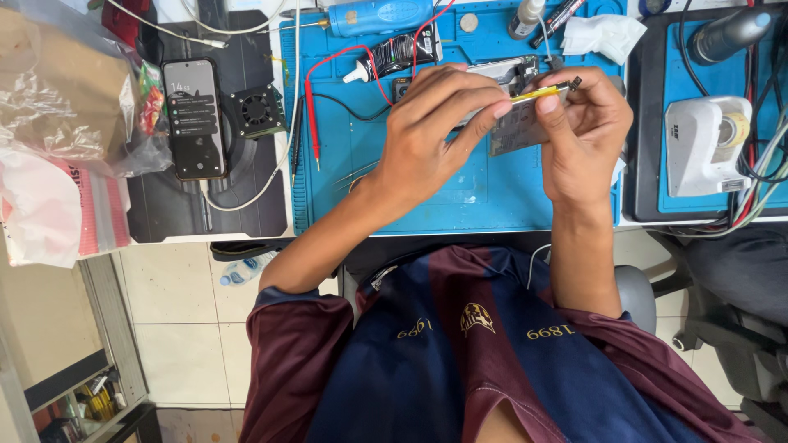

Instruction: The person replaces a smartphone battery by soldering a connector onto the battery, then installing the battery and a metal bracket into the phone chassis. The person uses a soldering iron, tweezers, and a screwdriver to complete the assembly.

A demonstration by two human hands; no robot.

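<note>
Over one blue mat (394, 189): two hands, left hand (439, 123), right hand (584, 131), one circuit board (515, 131).

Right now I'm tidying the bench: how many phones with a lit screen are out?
1: a black phone lies on the dark mat, left of the blue mat.

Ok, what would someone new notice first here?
Probably the two hands meeting over the blue mat: the left hand and right hand hold a circuit board with a yellow strip pinched above it. Next, the lit phone on the dark mat at left, beside a small fan. A red probe lies on the blue mat's left side.
</note>
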